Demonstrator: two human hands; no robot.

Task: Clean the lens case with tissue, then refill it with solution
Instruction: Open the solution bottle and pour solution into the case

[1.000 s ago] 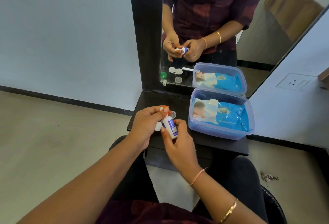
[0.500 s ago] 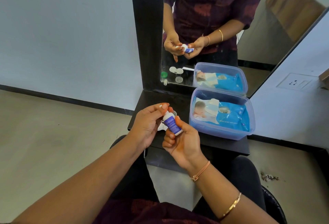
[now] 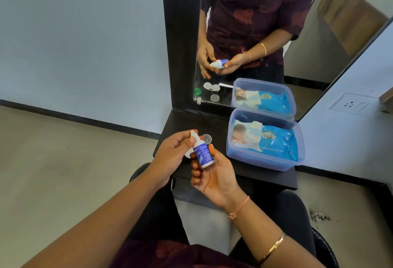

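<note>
Head view: my right hand [image 3: 214, 174], palm up, cradles the small white solution bottle [image 3: 202, 154] with its blue label, tilted over the dark shelf [image 3: 187, 123]; my left hand [image 3: 170, 157] pinches its smooth white cap [image 3: 194, 134].

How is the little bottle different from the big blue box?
The little bottle is small, white with a purple label; the blue box is much bigger and see-through. The bottle is up in the air, held by the right hand with the left hand pinching its top; the box sits on the dark shelf, untouched. The bottle is tilted; the box lies flat. Both look like plastic.
</note>
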